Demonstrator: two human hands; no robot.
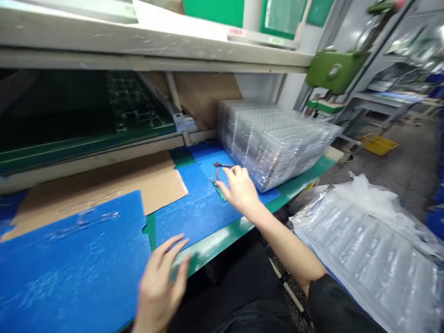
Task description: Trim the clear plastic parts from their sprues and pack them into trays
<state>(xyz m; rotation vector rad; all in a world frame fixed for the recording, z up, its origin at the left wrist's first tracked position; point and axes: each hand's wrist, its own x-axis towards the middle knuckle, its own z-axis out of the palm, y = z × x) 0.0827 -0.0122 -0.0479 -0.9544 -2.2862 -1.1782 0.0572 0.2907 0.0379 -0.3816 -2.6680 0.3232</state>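
Observation:
My right hand [240, 190] is over the blue mat [197, 217], its thumb and forefinger curved round the spread brown handles of small pliers [217, 165]. The handle ends are hidden by the fingers. Just beside the thumb lies a slim green-handled tool [219, 191], too blurred to name exactly. Nearer to me, my left hand [161, 282] hovers at the bench's front edge with its fingers apart, holding nothing. A blue sheet [79, 259] lies to its left.
Behind my right hand stands a plastic-wrapped stack of clear trays [274, 138]. Cardboard [138, 180] lies at the back left, under a shelf [156, 55]. More wrapped trays [367, 245] are at the right, below a green press machine [335, 71]. A yellow basket [379, 144] sits on the floor.

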